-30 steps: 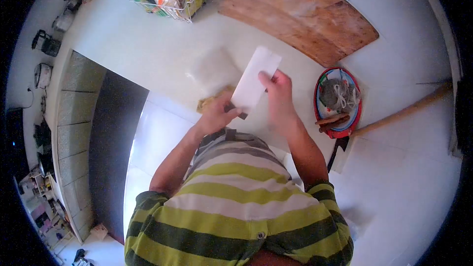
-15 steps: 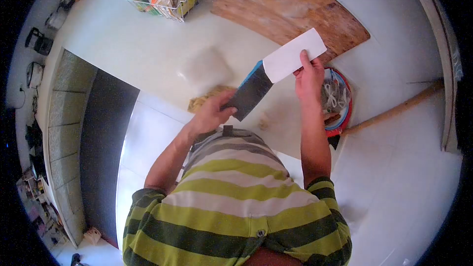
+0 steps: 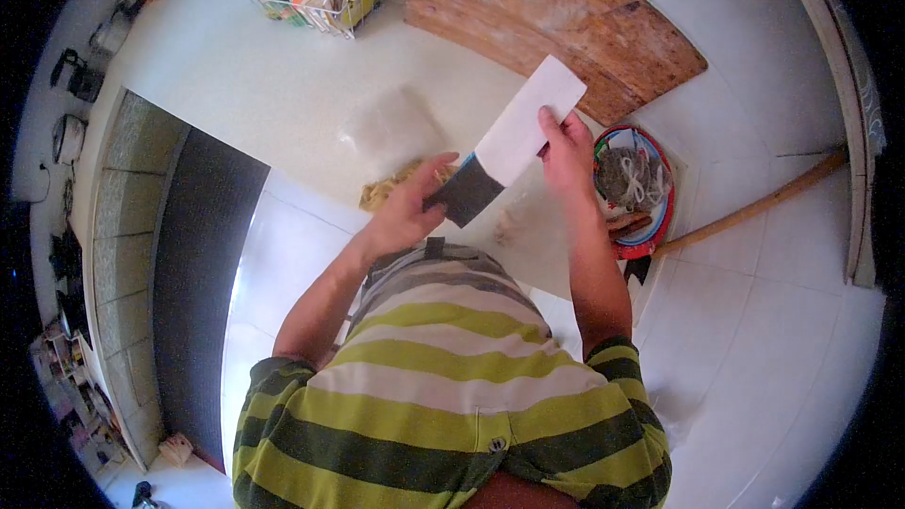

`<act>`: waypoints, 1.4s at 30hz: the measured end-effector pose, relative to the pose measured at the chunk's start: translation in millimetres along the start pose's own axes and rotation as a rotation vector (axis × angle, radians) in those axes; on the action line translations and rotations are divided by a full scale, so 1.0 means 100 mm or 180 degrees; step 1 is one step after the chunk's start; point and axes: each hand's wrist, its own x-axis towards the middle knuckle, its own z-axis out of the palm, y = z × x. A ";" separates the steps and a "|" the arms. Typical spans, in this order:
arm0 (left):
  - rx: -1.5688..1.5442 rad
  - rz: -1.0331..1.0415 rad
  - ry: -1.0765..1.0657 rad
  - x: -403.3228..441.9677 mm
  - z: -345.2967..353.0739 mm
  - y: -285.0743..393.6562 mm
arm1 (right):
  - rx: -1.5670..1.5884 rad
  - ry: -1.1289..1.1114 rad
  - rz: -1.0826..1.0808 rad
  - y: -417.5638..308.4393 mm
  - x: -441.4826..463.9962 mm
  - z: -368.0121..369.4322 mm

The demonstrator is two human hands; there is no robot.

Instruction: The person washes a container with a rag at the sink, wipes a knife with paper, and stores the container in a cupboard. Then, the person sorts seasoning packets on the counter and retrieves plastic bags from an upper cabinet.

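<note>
A white card [image 3: 528, 118] and a dark flat piece [image 3: 467, 196], end to end, lie slantwise in front of my waist, above the near part of the table [image 3: 207, 57]. A thin blue edging [image 3: 468, 159] shows where the two meet; whether the dark end sits inside the white card or behind it, I cannot tell. My hands are apart, one at each end: my right hand [image 3: 570, 155] grips the white card, thumb on its upper face; my left hand [image 3: 410, 207] pinches the dark flat piece at its lower end, a forefinger lifted away.

Just beyond my left hand is a yellowish heap [image 3: 377, 193], partly covered by it, with a clear plastic bag [image 3: 391, 127] beside the heap. To the right of my right hand stands a red-rimmed basin [image 3: 671, 198] of assorted articles, near a long wooden handle [image 3: 764, 212]. Farther out are a wooden board [image 3: 547, 5] and a filled wire basket [image 3: 344, 30].
</note>
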 end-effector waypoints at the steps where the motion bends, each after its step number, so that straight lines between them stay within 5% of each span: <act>1: 0.0056 0.0026 0.0060 0.00 0.01 0.02 | -0.0013 -0.0007 0.0037 0.03 -0.05 0.04; 10: -0.0350 -0.0252 0.0501 0.14 0.15 0.17 | -0.0348 -0.0241 0.0236 0.45 -0.48 0.24; 16: 0.0057 -0.0260 0.0193 0.16 0.06 -0.07 | -0.1201 -0.1370 0.0508 0.08 -0.41 -0.22; 18: -0.0321 0.0094 0.0221 0.17 0.12 0.07 | -0.1267 -0.0891 -0.0031 -0.39 -0.45 -0.48; 21: -0.0276 0.0230 0.0317 0.09 0.06 -0.04 | -0.2989 0.0790 -0.1874 -1.46 -0.98 -0.59; 23: -0.0225 0.0153 0.0391 -0.02 -0.04 -0.16 | -0.3187 0.1845 -0.3420 -1.99 -1.12 -0.97; 29: 0.0048 -0.0183 0.0430 0.01 -0.38 -0.55 | -0.3944 0.4016 -0.3728 -2.93 -1.15 -1.53; 33: -0.0082 -0.0240 0.0278 0.12 -0.24 -0.32 | -0.4808 0.3865 -0.3574 -2.93 -1.18 -1.74; 38: -0.0008 0.0440 0.0106 0.30 0.04 -0.17 | -0.4374 0.3832 -0.3491 -2.93 -1.59 -1.67; 42: 0.0041 0.0171 -0.0109 0.45 0.23 -0.18 | -0.3980 0.4212 -0.4039 -2.69 -2.19 -1.78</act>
